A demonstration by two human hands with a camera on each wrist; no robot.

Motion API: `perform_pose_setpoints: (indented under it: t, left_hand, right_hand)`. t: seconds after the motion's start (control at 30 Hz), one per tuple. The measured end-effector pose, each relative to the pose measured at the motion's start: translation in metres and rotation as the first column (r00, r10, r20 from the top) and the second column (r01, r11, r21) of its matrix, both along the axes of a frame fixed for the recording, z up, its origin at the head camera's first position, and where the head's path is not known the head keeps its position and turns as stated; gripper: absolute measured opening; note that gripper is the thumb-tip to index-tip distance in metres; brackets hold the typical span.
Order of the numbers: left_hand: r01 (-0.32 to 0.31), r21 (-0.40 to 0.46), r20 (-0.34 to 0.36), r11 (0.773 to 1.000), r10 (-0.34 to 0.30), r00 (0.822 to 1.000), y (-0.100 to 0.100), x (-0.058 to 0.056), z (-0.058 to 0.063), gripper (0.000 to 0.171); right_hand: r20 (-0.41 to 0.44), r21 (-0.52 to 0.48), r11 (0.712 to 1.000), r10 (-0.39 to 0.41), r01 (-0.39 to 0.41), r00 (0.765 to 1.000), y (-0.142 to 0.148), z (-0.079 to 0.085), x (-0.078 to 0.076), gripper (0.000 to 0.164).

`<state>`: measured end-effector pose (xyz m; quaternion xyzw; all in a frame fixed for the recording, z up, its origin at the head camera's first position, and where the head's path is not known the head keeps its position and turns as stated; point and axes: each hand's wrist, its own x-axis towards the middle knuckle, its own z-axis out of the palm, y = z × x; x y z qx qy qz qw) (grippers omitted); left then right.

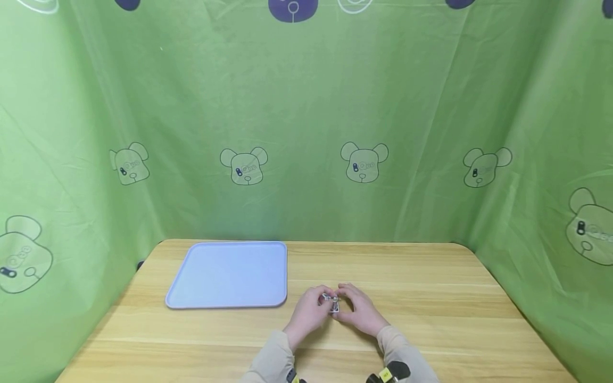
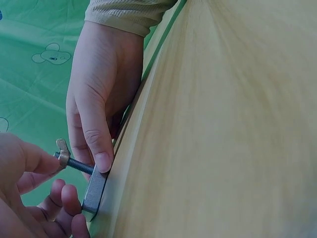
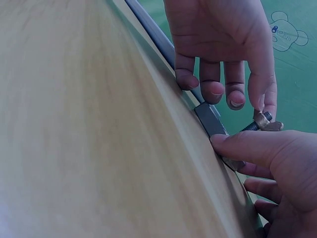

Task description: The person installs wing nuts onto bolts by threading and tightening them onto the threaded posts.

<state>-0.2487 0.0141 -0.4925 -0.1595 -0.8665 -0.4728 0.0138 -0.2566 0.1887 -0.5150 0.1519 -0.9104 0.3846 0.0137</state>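
Low in the middle of the head view, the two hands meet on the wooden worktop (image 1: pixel 431 298). Between them sits a small grey metal block (image 2: pixel 94 192) with a bolt (image 2: pixel 79 164) sticking out of it and a brass wing nut (image 2: pixel 62 148) at the bolt's end. The left hand (image 1: pixel 308 311) pinches the wing nut – its fingers curled. The right hand (image 1: pixel 359 308) presses a fingertip down on the block, beside the bolt. A light blue tray (image 1: pixel 191 290) lies to the left, well apart from the hands.

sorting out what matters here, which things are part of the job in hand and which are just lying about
In the job: left hand, right hand, wing nut, bolt, grey metal plate.
Lying about: blue tray.
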Motion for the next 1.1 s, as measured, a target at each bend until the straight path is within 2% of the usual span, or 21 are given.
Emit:
perform_pose_setpoints:
  t: [0.17,0.43,0.73,0.93,1.1]
  left_hand:
    - [-0.004,-0.015,-0.013,1.000,0.004,1.000,-0.0001,0.0000,0.0002,0.016]
    - [-0.035,0.090,0.083,0.995,0.028,0.996,-0.0015,0.0006,-0.0016,0.021]
    - [-0.032,0.058,0.059,0.998,0.028,0.998,-0.0022,0.0002,-0.0018,0.016]
    - [-0.012,0.071,0.059,0.997,0.008,0.998,-0.0026,0.0005,-0.0005,0.024]
    - [0.012,0.060,0.063,0.998,-0.016,0.998,-0.0028,-0.0005,-0.0001,0.032]
  right_hand:
    - [-0.001,0.002,1.000,0.001,-0.001,1.000,-0.0004,0.0007,0.0001,0.060]
    - [0.018,0.000,1.000,0.001,-0.001,1.000,-0.0005,0.0012,0.0010,0.062]
    - [0.000,-0.008,1.000,0.013,-0.013,1.000,0.0001,0.0006,0.0002,0.061]
    - [0.003,-0.009,1.000,0.014,-0.014,1.000,0.0004,0.0007,-0.0001,0.059]
    - [-0.026,0.007,1.000,0.023,-0.023,0.999,0.0014,-0.0009,-0.0011,0.055]
